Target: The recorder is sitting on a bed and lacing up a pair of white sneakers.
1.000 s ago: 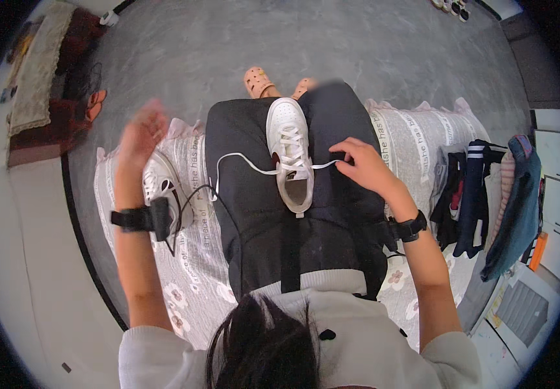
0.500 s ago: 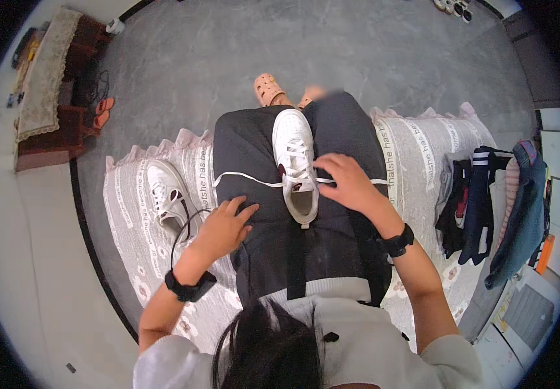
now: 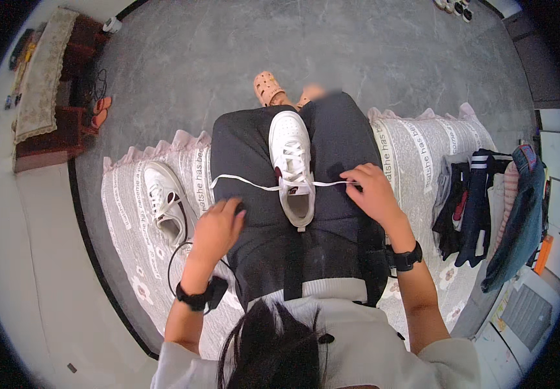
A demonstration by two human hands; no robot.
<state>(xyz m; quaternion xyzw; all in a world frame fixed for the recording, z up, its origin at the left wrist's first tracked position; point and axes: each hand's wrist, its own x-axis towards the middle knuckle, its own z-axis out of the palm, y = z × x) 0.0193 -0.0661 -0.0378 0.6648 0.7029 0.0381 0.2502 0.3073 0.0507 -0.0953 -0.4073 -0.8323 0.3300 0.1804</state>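
Note:
A white lace-up sneaker (image 3: 290, 139) rests on my lap, toe pointing away from me. Its two lace ends stretch out sideways over my dark trousers. At the right, my right hand (image 3: 374, 194) pinches one shoelace (image 3: 328, 184) and holds it fairly straight from the shoe. The other lace end (image 3: 241, 177) lies loose across my left thigh. Just below that loose end is my left hand (image 3: 218, 223), slightly blurred, fingers curled with a gap to the thumb and no lace seen in it. A second white sneaker (image 3: 162, 198) sits left of my leg.
I sit on a seat with a patterned grey-white cover (image 3: 124, 207). Folded clothes (image 3: 478, 207) are piled at the right. A black cable (image 3: 171, 266) loops by my left wrist. Orange slippers (image 3: 101, 111) lie on the grey floor (image 3: 293, 39) beside a dark wooden cabinet (image 3: 53, 139).
My right hand has moved right, away from the shoe, and now grips the right lace end. My left hand has lifted slightly and its fingers have curled in.

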